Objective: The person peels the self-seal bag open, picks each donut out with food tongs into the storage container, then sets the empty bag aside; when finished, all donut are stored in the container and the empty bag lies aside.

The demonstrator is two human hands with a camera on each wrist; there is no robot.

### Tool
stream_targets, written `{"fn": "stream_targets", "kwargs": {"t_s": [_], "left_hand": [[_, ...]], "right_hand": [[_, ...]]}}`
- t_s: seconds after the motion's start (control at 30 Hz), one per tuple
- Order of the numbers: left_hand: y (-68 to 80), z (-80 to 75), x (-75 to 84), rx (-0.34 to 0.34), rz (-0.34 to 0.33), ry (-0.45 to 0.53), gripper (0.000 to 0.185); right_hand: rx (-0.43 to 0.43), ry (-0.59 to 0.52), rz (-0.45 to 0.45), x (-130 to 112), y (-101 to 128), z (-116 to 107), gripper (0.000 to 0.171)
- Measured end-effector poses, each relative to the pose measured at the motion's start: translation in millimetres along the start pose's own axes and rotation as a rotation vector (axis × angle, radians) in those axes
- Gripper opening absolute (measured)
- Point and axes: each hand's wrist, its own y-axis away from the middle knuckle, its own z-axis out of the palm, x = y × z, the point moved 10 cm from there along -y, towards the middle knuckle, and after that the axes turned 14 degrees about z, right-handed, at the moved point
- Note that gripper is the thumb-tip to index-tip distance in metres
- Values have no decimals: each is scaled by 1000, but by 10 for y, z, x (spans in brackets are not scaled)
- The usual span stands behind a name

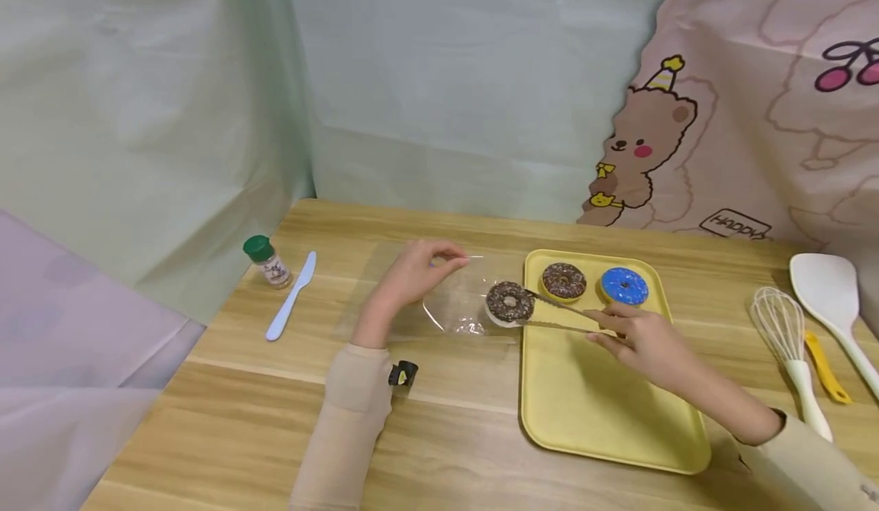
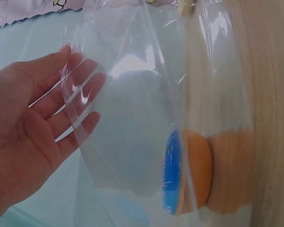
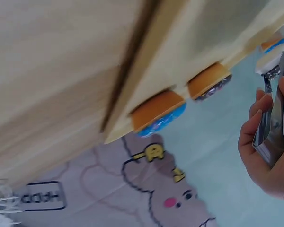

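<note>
A chocolate doughnut, clamped in metal tongs, hangs over the yellow tray's left rim at the clear bag's mouth. The right hand squeezes the tongs; the left hand pinches the bag's upper edge. Bare counter lies at seven o'clock.

Light wooden table, set against draped sheeting. Lying directly on it, left to right: a green-capped shaker jar, upright; a pale blue plastic knife just beside it; a clear plastic bag; a yellow tray; a wire whisk; a yellow-handled utensil; a white spatula.
</note>
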Motion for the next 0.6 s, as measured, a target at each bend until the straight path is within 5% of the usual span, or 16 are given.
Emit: {"fn": "stream_targets", "kwargs": {"t_s": [0.27, 0.6], "left_hand": [[-13, 2, 13, 5, 8, 5, 23], [9, -6, 8, 8, 4, 15, 25]], "right_hand": [[47, -21, 60, 216, 406, -234, 37], [51, 10, 15, 253, 704, -254, 43]]}}
